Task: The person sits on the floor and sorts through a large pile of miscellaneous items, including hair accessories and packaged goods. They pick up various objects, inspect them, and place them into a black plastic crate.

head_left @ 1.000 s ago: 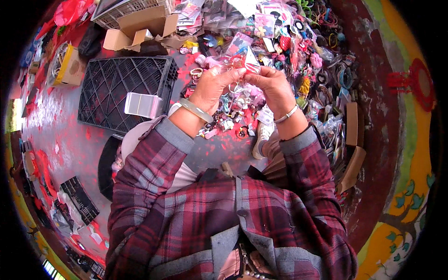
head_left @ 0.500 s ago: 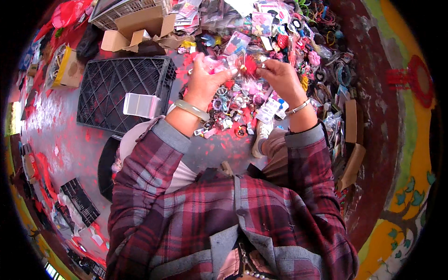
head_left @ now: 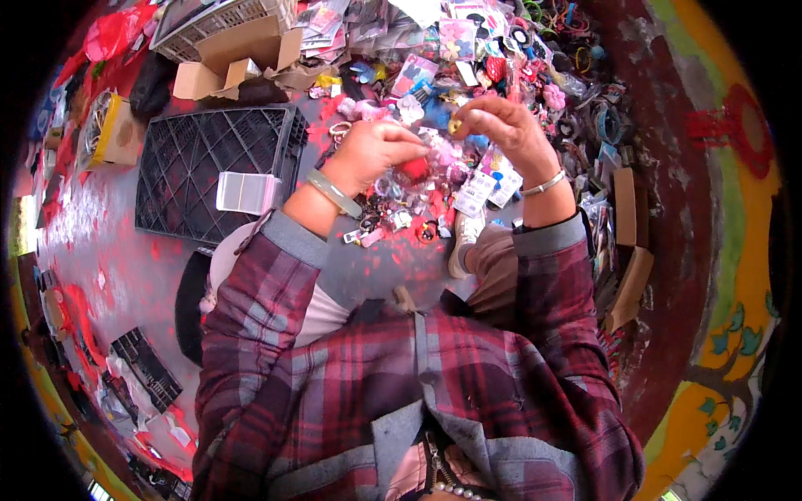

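Note:
My left hand (head_left: 373,154) is closed over the middle of a heap of small hair ornaments and trinkets (head_left: 458,171). A blurred red tuft-like ornament (head_left: 415,169) hangs at its fingertips, partly in what looks like clear wrapping. To the right and a little higher, my right hand (head_left: 511,132) pinches a small yellow ornament (head_left: 454,126) between thumb and forefinger. Beside it is a smeared blue shape (head_left: 436,113); whether it is held or lies in the heap I cannot tell. White printed cards (head_left: 474,194) lie below the right hand.
A black lattice crate (head_left: 180,171) stands at left with a clear plastic box (head_left: 248,192) on it. Behind are an open cardboard box (head_left: 238,50) and a pale crate (head_left: 221,25). Flattened cardboard (head_left: 631,288) leans at right beside the dark red wall base (head_left: 668,209).
My hands have moved apart. The left came down and nearer with the red ornament; the right rose slightly, and the yellow ornament now shows in its fingers.

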{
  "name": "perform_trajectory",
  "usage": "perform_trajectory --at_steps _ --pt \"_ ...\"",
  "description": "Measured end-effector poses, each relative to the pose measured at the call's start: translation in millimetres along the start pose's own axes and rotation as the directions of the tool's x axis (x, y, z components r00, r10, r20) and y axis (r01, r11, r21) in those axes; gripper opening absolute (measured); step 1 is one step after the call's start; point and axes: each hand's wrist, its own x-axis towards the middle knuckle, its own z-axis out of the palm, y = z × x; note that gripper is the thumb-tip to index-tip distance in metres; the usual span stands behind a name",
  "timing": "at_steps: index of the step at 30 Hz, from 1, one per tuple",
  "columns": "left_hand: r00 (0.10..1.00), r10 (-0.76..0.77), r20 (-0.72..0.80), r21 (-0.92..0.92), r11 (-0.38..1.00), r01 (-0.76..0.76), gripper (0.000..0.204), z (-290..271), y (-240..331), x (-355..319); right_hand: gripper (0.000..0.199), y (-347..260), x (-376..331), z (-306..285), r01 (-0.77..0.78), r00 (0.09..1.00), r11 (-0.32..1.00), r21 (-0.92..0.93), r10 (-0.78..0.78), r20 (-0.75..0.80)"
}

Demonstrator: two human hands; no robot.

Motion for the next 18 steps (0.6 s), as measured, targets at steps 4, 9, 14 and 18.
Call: perform_trajectory --at_steps 4,9,14,18 --pt "0.994 -0.080 -0.068 -0.405 0.913 0.046 0.016 -0.1 6.7 -0.8 0.020 1.6 -1.2 4.5 -0.018 0.999 0.980 0.198 0.024 -0.030" --pt "0.993 -0.107 -0.053 -0.409 0.909 0.076 0.017 1.0 5.0 -2.7 0.021 -5.5 -1.5 19.4 -0.066 0.995 0.973 0.222 0.080 -0.052" --pt "0.994 -0.067 -0.087 -0.360 0.932 0.031 0.016 1.5 2.6 -0.4 0.026 3.1 1.9 28.4 -0.053 0.985 0.995 0.081 0.065 -0.160" --pt "0.995 -0.069 -0.076 -0.184 0.981 0.054 0.017 -0.8 -2.0 0.6 0.023 5.0 2.9 34.2 -0.100 0.967 0.981 0.167 0.135 -0.216"
